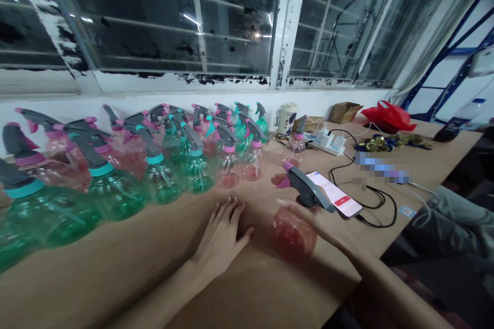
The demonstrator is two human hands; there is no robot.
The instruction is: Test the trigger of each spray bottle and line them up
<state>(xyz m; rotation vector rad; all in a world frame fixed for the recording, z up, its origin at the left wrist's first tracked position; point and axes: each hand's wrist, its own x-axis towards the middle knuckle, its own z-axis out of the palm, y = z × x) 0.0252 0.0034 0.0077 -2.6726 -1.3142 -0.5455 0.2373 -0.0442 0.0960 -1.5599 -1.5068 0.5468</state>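
Observation:
My right hand (309, 217) is wrapped round the neck of a red spray bottle (294, 239) with a grey and pink trigger head. The bottle leans slightly, low over the table, and I cannot tell if its base touches. Part of its neck is hidden by my fingers. My left hand (226, 234) lies flat on the wooden table (247, 298), fingers spread, holding nothing. Beyond it stand a green spray bottle (198, 174) with a teal collar and a pink one (228, 168). Another pink spray bottle (296, 146) stands apart, farther back.
Rows of green and pink spray bottles (116, 193) line the window side. A phone (341, 198) lies beside black cables (384, 203). Farther off are a power strip (324, 144), a white can (287, 117), a red plastic bag (389, 117) and a drink bottle (459, 121). A person's leg (455, 221) shows at right.

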